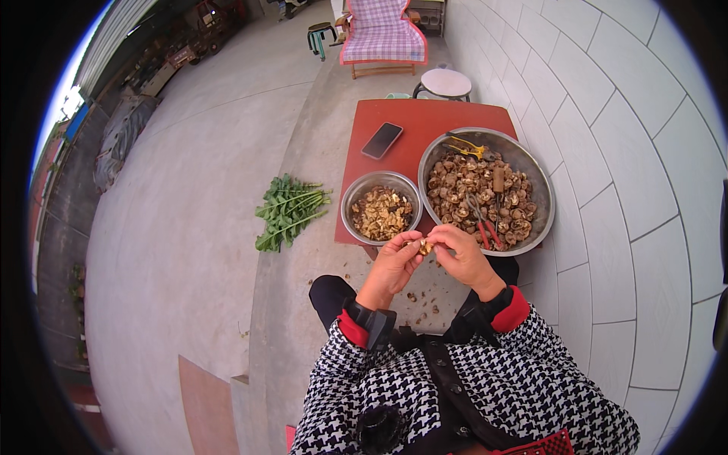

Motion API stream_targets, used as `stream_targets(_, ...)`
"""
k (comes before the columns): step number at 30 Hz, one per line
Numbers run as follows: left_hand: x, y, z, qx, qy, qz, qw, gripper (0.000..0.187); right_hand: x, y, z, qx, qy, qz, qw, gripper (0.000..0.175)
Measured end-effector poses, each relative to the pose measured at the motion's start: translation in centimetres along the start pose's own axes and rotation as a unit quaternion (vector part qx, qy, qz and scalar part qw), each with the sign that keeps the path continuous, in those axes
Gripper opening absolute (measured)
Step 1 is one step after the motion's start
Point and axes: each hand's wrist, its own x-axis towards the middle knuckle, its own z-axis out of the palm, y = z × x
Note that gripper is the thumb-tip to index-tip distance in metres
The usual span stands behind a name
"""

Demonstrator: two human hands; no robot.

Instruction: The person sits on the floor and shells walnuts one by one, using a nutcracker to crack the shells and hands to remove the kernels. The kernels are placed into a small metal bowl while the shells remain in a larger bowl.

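Between the fingertips of my left hand (394, 264) and my right hand (462, 259) is a piece of walnut (425, 247), pinched from both sides above the table's near edge. Just beyond my left hand stands a small steel bowl (348, 226) heaped with walnut kernels (382, 213). A larger steel basin (547, 224) on the right holds many cracked walnuts and shells (449, 190). Lying on those shells are red-handled pliers (484, 224), a tool with a wooden handle (499, 180) and a yellow-handled tool (469, 149). My fingers partly hide the walnut piece.
A phone (382, 140) lies on the red table (438, 116). Leafy greens (291, 211) rest on the floor at left, and shell bits (424, 304) are scattered between my knees. Along the right runs a tiled wall (597, 170). Behind the table are a round stool (446, 83) and a cushioned chair (384, 37).
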Motion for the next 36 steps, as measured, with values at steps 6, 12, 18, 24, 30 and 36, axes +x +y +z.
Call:
stream_targets(6,0.3,-0.3,0.1,0.004,0.028,0.022,0.999,0.013,-0.5,-0.3,0.1,0.032,0.014,0.025,0.999,0.017)
stream_targets(12,0.2,-0.4,0.4,-0.002,0.04,0.038,0.998,0.016,-0.1,-0.5,0.4,-0.055,0.019,-0.03,0.998,0.012)
stream_targets(18,0.2,-0.7,0.4,0.022,0.054,0.05,0.997,0.019,0.3,-0.8,0.3,-0.109,0.014,-0.037,0.993,0.008)
stream_targets(24,0.1,-0.6,0.3,0.027,0.036,0.021,0.999,0.022,0.6,-0.6,0.7,-0.111,0.0,-0.036,0.993,0.006)
stream_targets(30,0.1,-0.4,0.3,0.019,0.038,0.024,0.999,0.022,0.3,0.1,0.5,-0.051,0.024,-0.017,0.998,0.003)
stream_targets(36,0.0,-0.3,0.3,0.006,0.031,0.011,0.999,0.021,-0.6,1.8,0.3,0.166,0.047,0.083,0.982,0.004)
